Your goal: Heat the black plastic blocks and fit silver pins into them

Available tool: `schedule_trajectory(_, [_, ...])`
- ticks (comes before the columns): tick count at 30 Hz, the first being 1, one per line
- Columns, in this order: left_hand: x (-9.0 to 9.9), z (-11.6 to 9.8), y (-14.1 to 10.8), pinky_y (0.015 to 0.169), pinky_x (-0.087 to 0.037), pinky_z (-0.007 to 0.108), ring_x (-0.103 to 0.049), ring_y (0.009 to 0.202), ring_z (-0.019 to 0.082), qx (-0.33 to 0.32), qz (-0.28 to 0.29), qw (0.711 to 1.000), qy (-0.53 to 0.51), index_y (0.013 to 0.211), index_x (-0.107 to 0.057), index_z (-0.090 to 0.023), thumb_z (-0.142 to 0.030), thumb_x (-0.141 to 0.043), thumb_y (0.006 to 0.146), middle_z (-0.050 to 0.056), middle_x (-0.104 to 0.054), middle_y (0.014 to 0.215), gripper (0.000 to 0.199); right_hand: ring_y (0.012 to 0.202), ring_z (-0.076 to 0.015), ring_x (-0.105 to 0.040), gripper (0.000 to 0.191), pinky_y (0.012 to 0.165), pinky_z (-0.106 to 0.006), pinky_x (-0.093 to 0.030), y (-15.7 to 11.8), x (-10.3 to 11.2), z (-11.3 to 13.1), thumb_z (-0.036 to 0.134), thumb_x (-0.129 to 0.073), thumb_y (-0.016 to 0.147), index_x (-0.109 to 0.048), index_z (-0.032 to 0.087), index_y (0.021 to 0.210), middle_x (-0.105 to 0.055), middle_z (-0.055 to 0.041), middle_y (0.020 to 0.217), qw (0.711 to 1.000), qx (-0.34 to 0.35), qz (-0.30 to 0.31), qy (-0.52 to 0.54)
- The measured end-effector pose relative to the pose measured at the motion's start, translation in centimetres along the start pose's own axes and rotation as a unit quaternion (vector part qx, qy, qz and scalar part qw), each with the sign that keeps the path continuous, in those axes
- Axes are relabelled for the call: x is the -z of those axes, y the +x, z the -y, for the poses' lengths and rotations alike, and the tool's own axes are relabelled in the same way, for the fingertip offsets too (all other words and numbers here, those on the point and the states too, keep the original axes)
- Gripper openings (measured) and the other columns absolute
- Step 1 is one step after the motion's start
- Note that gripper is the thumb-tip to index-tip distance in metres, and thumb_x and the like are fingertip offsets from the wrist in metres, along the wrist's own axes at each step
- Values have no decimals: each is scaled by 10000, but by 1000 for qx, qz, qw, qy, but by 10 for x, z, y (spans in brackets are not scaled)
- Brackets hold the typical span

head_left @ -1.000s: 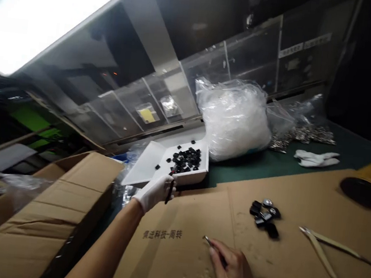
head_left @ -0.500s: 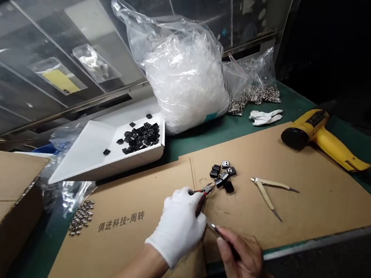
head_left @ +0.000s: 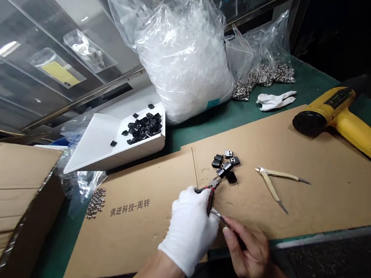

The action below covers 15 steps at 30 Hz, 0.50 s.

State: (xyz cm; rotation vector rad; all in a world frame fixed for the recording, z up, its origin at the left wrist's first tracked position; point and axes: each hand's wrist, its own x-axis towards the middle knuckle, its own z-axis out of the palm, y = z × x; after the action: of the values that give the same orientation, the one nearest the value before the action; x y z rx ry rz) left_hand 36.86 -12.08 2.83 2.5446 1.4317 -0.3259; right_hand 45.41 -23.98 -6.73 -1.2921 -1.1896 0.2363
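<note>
My left hand (head_left: 191,228), in a white glove, is closed around small cutting pliers (head_left: 212,189) with dark and red handles. Their jaws point up toward a small group of black blocks (head_left: 225,167) on the cardboard sheet (head_left: 162,198). My bare right hand (head_left: 248,249) pinches a thin metal tool (head_left: 222,218), whose tip reaches to the gloved hand beside the plier handle. Any small part between the tool tip and the glove is hidden. Cream-handled pliers (head_left: 272,179) lie spread on the cardboard to the right.
A white tray (head_left: 88,146) holds many black pieces. Behind it stands a large plastic bag (head_left: 184,55), beside bags of metal parts (head_left: 265,74). Also around are a white glove (head_left: 275,100), a yellow heat gun (head_left: 343,113), a metal-part cluster (head_left: 95,202) and a cardboard box (head_left: 3,195).
The camera view has shifted and turned slightly. The right hand's tool tip has come closer to the gloved hand and now meets it near the plier handle.
</note>
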Motion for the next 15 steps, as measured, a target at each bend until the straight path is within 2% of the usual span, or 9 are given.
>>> schedule_trajectory(15, [-6, -2, 11, 758, -431, 394, -619, 932, 318, 17, -8, 1000, 25, 1060, -669, -279, -250, -512, 909, 97, -629, 1045, 220, 874, -192, -785, 348, 784, -248, -640, 1, 0, 1, 65, -574, 945, -650, 176, 1266, -802, -84, 1013, 1000, -17, -11, -2])
